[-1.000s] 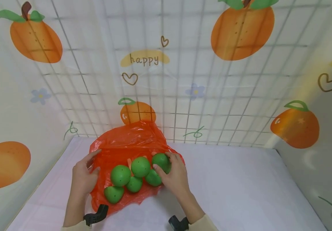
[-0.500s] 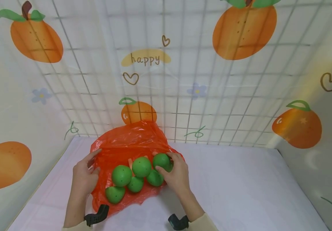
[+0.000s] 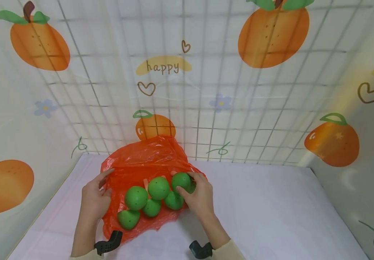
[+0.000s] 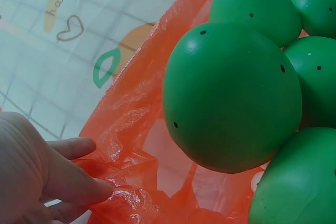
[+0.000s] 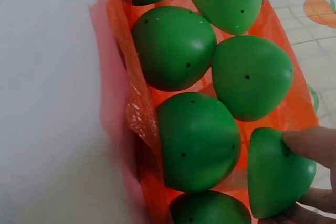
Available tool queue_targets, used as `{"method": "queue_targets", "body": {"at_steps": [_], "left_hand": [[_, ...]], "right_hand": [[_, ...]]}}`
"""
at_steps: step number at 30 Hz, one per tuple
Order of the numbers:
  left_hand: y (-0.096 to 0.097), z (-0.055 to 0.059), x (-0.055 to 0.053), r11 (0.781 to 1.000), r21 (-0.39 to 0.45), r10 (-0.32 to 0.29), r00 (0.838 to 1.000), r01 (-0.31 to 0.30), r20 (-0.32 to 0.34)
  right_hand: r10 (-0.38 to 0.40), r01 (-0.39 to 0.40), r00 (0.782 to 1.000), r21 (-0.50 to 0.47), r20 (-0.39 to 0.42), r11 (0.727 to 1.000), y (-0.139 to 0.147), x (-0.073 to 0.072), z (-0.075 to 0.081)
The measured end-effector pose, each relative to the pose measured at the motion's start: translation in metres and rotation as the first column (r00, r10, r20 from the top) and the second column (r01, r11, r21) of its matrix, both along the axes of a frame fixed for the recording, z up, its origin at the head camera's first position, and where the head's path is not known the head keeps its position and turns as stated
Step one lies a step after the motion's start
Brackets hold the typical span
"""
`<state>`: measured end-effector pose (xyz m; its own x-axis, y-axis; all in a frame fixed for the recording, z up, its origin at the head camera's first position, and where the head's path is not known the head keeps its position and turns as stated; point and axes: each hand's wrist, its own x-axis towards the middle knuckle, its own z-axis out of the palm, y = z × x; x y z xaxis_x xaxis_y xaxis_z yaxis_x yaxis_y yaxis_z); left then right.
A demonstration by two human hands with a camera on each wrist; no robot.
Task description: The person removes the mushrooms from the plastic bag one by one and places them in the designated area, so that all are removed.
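A translucent red plastic bag [image 3: 147,153] lies spread on the table in the head view, with several green, fruit-like rounded pieces [image 3: 136,198] with black dots on it. My left hand [image 3: 93,200] is at the bag's left edge. In the left wrist view, bunched red film sits between the thumb and fingers [image 4: 79,148]. At the right side of the bag, my right hand [image 3: 202,196] pinches one green piece [image 5: 278,174] between thumb and fingers. A flat side of that piece shows in the right wrist view. The fingers behind it are partly hidden.
The white tabletop [image 3: 265,213] extends to the right of the bag. Behind stands a wire grid [image 3: 203,137] covered by a sheet printed with oranges. Similar printed sheeting closes both sides. A black wrist mount [image 3: 108,242] sits on the left wrist.
The right thumb has shifted slightly to the right on its green piece, which has tilted a little. The left hand, the bag and the other pieces look unchanged.
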<state>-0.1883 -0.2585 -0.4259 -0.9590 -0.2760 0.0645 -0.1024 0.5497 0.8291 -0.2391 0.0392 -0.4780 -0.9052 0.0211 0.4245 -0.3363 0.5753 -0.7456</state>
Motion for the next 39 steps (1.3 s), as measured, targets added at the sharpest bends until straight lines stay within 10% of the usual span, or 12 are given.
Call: {"method": "queue_targets", "body": {"at_steps": [39], "left_hand": [[0.001,0.004,0.002,0.999,-0.041,-0.008,1.000,0.007,-0.014]], "right_hand": [[0.080,-0.095,0.994,-0.256,-0.068,0.962,0.027,0.031,0.069]]}}
